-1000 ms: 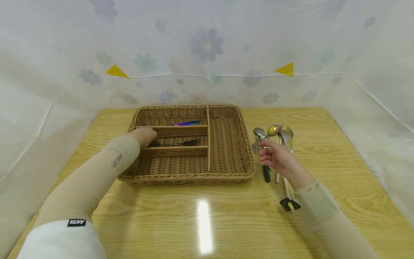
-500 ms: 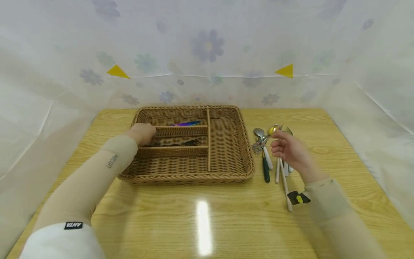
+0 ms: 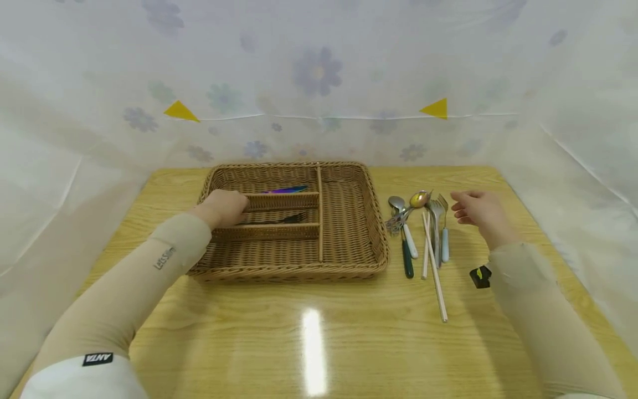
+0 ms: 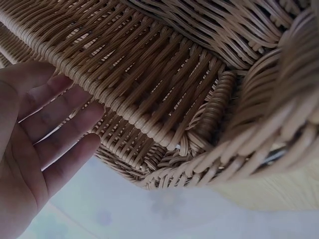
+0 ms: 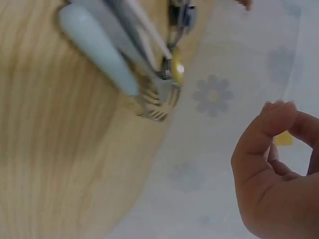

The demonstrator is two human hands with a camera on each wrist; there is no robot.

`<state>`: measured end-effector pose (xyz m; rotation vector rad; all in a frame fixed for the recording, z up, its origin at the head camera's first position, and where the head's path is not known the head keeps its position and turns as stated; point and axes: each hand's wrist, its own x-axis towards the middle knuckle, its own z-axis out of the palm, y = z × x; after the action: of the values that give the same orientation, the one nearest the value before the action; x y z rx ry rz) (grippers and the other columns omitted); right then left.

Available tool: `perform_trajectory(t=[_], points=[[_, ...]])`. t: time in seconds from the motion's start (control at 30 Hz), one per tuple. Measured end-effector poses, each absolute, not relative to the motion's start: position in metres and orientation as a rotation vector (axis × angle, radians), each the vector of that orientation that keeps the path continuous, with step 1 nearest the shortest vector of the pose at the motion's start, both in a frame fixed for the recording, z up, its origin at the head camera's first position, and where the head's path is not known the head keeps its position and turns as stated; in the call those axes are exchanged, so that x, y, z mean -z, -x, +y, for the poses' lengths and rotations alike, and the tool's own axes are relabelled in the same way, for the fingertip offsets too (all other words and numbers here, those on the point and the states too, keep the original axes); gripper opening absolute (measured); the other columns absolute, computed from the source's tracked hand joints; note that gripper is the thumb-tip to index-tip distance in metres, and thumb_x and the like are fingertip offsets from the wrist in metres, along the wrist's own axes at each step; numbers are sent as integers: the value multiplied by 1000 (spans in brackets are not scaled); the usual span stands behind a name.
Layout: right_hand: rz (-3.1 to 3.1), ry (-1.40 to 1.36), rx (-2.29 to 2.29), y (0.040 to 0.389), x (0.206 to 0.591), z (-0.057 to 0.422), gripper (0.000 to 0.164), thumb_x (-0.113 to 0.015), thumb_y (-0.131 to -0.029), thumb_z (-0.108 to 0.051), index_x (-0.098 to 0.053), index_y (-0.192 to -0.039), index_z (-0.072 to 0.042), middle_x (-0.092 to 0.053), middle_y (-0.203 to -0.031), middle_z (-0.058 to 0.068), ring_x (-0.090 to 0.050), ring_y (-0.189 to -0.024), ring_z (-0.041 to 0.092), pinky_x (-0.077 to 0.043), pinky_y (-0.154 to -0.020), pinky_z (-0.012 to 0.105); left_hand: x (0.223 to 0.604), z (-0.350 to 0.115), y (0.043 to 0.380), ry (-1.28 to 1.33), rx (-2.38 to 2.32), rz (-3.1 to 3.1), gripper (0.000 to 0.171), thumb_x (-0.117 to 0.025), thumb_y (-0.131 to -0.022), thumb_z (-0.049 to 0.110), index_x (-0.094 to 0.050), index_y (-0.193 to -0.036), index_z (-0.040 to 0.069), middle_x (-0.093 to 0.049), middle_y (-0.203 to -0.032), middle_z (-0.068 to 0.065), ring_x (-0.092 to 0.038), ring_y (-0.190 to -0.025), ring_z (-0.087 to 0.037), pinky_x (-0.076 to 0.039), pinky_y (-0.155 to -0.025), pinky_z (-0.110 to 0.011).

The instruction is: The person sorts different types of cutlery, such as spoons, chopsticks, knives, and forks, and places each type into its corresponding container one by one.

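Note:
My left hand (image 3: pixel 226 208) is over the left end of the wicker cutlery basket (image 3: pixel 289 272), at the divider between two compartments. In the left wrist view its fingers lie straight, with the fingertips right at the woven divider (image 4: pixel 109 94). A black fork (image 3: pixel 294 218) and a rainbow-coloured knife (image 3: pixel 286 190) lie in separate compartments. My right hand (image 3: pixel 480 213) hovers right of the loose cutlery, its fingers loosely bent and holding nothing. Nearest to it is a fork with a pale blue handle (image 3: pixel 445 244), beside a silver fork (image 3: pixel 436 213).
Between basket and right hand lie wooden chopsticks (image 3: pixel 438 291), a gold-toned spoon (image 3: pixel 420 199), a silver spoon (image 3: pixel 396 202), a dark green handle (image 3: pixel 407 260) and a white handle (image 3: pixel 411 242). A flowered curtain (image 3: pixel 319 72) hangs behind and around the wooden table (image 3: pixel 249 332).
My right hand has moved right, from above the cutlery to beside it, uncovering the forks and chopsticks. My left hand has stayed at the basket's left end with only a slight shift.

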<state>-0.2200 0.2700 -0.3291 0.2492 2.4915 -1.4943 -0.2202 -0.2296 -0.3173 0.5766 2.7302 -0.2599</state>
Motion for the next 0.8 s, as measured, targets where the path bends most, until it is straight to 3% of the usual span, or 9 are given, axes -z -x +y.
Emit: perform_trajectory(t=[0.1, 0.23, 0.33, 0.43, 0.53, 0.8], points=[[2604, -245, 1244, 228, 349, 275, 59, -43, -98, -36, -42, -130, 13, -61, -80, -4, -58, -67, 3, -54, -67, 22, 317, -229, 218, -565, 234, 2749, 19, -54, -95, 18, -68, -96, 5, -68, -89, -8, -62, -72, -18, -51, -63, -34], [2682, -201, 1046, 231, 367, 279, 44, -46, -97, -23, -54, -109, 19, -62, -70, 4, -58, -58, 9, -54, -63, 29, 317, -229, 217, -567, 197, 2755, 20, -53, -95, 17, -68, -99, 5, -68, -90, -8, -63, -74, -19, -52, -64, -35], [2713, -154, 914, 232, 376, 283, 38, -47, -95, -20, -62, -73, 8, -55, -51, -1, -51, -46, 10, -48, -60, 30, 318, -228, 215, -584, 177, 2754, 19, -52, -96, 18, -65, -87, 8, -62, -73, -3, -53, -60, -14, -42, -54, -29], [2712, -154, 864, 235, 384, 284, 42, -48, -92, -19, -54, -53, -7, -47, -41, -5, -43, -41, 10, -41, -56, 28, 317, -225, 213, -599, 174, 2762, 19, -52, -96, 20, -63, -83, 10, -58, -67, -1, -47, -56, -12, -38, -52, -27], [2709, -213, 881, 237, 391, 283, 36, -51, -88, -20, -55, -55, -5, -49, -44, -4, -45, -42, 9, -41, -49, 26, 316, -222, 212, -609, 162, 2766, 18, -53, -96, 19, -65, -87, 9, -61, -70, -1, -48, -57, -12, -41, -54, -28], [2728, -273, 865, 243, 394, 278, 30, -50, -85, -15, -57, -60, 0, -52, -48, -2, -50, -44, 9, -43, -46, 25, 313, -223, 208, -577, 160, 2772, 17, -53, -95, 19, -64, -86, 10, -62, -75, -2, -48, -59, -13, -40, -54, -28]])
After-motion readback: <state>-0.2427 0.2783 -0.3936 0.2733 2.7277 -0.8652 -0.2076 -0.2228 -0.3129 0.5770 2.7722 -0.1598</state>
